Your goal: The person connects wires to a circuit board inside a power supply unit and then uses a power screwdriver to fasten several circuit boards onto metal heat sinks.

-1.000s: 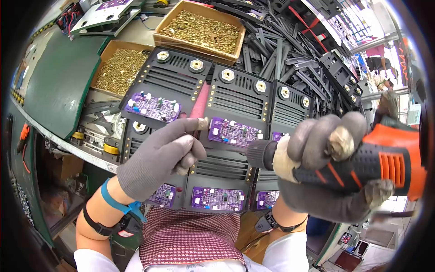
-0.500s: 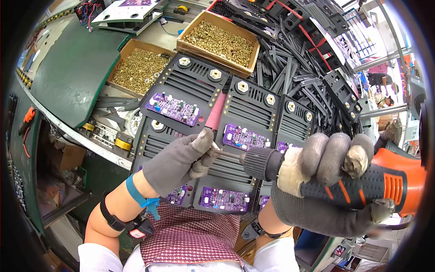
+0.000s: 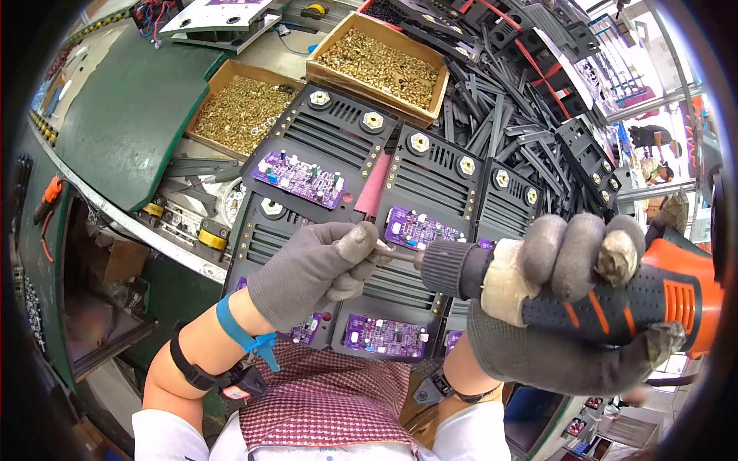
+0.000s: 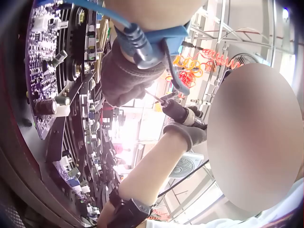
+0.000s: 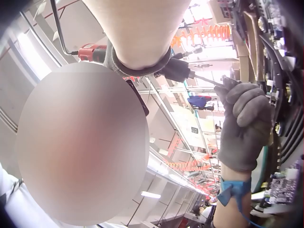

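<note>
My gloved right hand (image 3: 573, 257) grips an orange and black power screwdriver (image 3: 673, 288), its dark chuck (image 3: 446, 267) pointing left. A thin metal bit (image 3: 403, 257) sticks out of the chuck. At the bit's far end my gloved left hand (image 3: 315, 265) pinches a small metal piece between thumb and fingers; its exact kind I cannot tell. In the right wrist view, the bit (image 5: 206, 80) runs straight to the left fingertips. Just beyond the chuck lies a purple circuit board (image 3: 423, 227) on a black slotted panel (image 3: 434, 173). The hands overlap other panels below.
More purple boards (image 3: 300, 178) sit on neighbouring black panels. Behind them stand two cardboard boxes of brass-coloured small parts, one at the back (image 3: 384, 65) and one further left (image 3: 242, 111). A heap of black strips (image 3: 500, 115) lies at the right. A green mat (image 3: 134, 115) covers the left side.
My left hand has gone from the middle circuit board, index finger stretched out, to the bit's tip, where it pinches. The right hand keeps its grip on the screwdriver. The head view has shifted.
</note>
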A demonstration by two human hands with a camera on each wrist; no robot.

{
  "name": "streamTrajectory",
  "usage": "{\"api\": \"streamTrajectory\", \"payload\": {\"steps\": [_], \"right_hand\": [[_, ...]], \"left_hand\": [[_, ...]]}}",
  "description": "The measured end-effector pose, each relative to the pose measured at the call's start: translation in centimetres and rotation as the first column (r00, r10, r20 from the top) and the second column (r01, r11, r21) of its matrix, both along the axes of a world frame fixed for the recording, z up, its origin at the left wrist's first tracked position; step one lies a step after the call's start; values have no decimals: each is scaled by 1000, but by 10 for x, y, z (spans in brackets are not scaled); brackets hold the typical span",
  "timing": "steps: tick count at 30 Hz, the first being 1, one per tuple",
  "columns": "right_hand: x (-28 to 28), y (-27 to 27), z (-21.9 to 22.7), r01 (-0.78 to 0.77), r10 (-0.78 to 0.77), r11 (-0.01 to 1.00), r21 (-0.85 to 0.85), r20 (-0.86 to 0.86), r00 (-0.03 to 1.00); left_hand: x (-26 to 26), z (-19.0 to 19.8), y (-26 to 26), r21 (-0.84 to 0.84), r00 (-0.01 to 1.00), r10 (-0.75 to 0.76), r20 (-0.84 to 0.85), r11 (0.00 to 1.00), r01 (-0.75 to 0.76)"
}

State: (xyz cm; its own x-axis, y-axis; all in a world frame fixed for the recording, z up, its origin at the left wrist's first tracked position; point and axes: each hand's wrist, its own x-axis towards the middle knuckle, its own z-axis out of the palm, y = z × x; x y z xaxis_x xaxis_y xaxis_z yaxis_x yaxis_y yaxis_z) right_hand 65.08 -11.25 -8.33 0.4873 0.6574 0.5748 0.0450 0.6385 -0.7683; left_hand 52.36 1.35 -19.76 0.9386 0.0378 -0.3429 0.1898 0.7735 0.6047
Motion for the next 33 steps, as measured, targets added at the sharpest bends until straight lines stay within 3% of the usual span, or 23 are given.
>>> {"api": "streamTrajectory", "payload": {"steps": [7,9,10,12,13,14,15,16,17,18,20,21,25,29,33], "right_hand": [[6,-6,2,43,-43,999,-16,5,999],[8,-5,3,-14,12,999,-37,-57,998],[9,-4,4,-40,35,998,-48,-88,995],[14,-4,3,-83,73,994,-64,-150,986],[15,-2,0,-69,58,995,-68,-154,986],[13,4,-4,50,-61,996,-77,-144,988],[11,10,-9,166,-176,983,-85,-132,976],[10,13,-12,277,-287,957,-91,-116,951],[12,13,-20,282,-292,955,-95,-114,950],[15,12,-33,301,-307,950,-77,-71,949],[20,9,-60,335,-335,941,-42,9,942],[26,6,-64,193,-193,981,-3,-78,978],[12,9,-48,345,-365,918,-195,-77,928],[12,12,-55,181,-186,979,-93,-58,981],[12,7,-73,286,-308,949,-130,-211,928]], "left_hand": [[4,5,2,-118,994,-87,-72,990,78],[11,16,4,62,975,-65,-211,995,80],[11,24,8,57,975,-70,-213,995,84],[14,36,21,336,926,-66,-371,920,200],[15,33,29,384,931,-162,-326,877,287],[17,28,25,377,927,-177,-331,876,302],[20,21,18,843,987,-42,-156,515,155],[24,12,12,996,996,-27,82,-25,-82],[31,2,10,975,991,-89,98,-193,-114],[38,-8,8,975,991,-91,99,-189,-115],[47,-23,4,856,975,-202,88,-485,-178],[48,-23,4,860,971,-231,55,-484,-164],[47,-30,1,843,968,-226,111,-494,-212],[47,-36,-2,861,963,-240,126,-456,-226],[43,-33,-2,849,965,-245,99,-485,-210]]}}
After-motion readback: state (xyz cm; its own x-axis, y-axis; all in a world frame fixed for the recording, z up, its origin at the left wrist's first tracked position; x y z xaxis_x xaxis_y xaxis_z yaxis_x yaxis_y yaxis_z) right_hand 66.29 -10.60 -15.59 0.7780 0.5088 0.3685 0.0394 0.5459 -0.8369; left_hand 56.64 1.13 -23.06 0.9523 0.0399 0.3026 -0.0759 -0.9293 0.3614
